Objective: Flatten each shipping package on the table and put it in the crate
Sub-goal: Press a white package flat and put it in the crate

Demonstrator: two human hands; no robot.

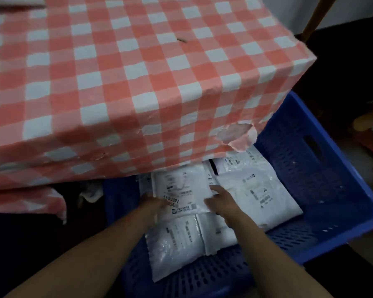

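Head: package (pixel 182 190) flat, long axis toward table (pixel 138 82).

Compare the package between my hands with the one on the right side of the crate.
The middle package has the left hand and right hand at its side edges; the right package is untouched. The middle package lies mid-crate; the right package lies by the crate wall. The middle package's label shows bold digits; the right package's shows only small marks. Both are white, flat and inside the crate.
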